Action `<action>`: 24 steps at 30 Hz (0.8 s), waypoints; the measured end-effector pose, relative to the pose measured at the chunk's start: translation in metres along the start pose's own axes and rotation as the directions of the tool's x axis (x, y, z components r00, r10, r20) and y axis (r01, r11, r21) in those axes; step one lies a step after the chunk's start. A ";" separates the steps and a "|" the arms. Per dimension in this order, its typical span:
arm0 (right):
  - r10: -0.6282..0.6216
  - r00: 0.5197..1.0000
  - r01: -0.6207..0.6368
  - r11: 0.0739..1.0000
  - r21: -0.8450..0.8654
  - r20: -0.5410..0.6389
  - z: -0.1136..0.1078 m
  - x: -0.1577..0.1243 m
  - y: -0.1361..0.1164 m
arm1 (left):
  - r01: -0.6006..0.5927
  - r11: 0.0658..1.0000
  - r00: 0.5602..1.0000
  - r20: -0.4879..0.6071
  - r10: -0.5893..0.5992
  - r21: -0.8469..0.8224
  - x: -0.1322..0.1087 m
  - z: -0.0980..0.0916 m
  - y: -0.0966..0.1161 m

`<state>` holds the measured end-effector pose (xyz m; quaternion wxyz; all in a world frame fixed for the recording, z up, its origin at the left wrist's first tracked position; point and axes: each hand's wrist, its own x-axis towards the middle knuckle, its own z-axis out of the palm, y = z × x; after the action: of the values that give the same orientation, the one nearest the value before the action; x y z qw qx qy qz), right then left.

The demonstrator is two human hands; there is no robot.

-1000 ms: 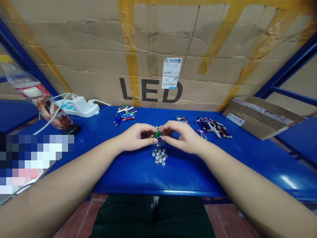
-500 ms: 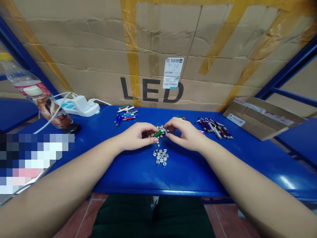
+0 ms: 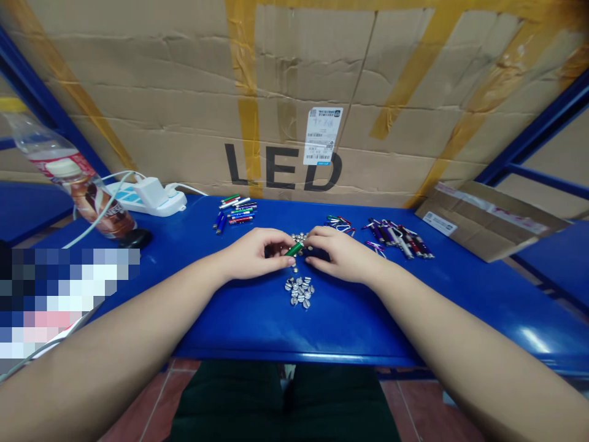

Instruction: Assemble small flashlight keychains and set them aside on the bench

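Note:
My left hand (image 3: pixel 260 253) pinches a slim green flashlight tube (image 3: pixel 293 249) between thumb and fingers, its silvery end pointing right. Close to that end is my right hand (image 3: pixel 335 253). Its index fingertip is at the tube's mouth and its thumb stays apart below; nothing it holds can be made out. Small round button cells (image 3: pixel 295 269) lie on the blue table (image 3: pixel 239 319) beneath and behind the fingers, partly hidden. Nearer to me lies a pile of silvery round pieces (image 3: pixel 300 291), like end caps.
Behind my left hand lie coloured metal tubes (image 3: pixel 237 212). At right are small carabiner clips (image 3: pixel 339 223) and flashlights with clips (image 3: pixel 398 236). A drink bottle (image 3: pixel 94 199), power strip (image 3: pixel 172 204) and small carton (image 3: pixel 488 218) stand around. A large cardboard box (image 3: pixel 184 123) closes off the back.
My right hand has lowered slightly and its index finger has come to the tube's end, uncovering more of the clips behind. My left hand holds the tube in almost the same place.

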<state>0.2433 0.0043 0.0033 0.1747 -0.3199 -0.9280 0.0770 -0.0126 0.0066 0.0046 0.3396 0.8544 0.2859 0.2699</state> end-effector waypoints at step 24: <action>-0.005 0.999 0.005 1.000 0.024 0.035 0.004 0.002 0.000 | 0.004 1.000 1.000 0.000 -0.004 -0.004 0.000 0.001 0.000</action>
<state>0.2405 0.0050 0.0000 0.1623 -0.3141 -0.9308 0.0931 -0.0122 0.0062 0.0043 0.3418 0.8532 0.2870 0.2698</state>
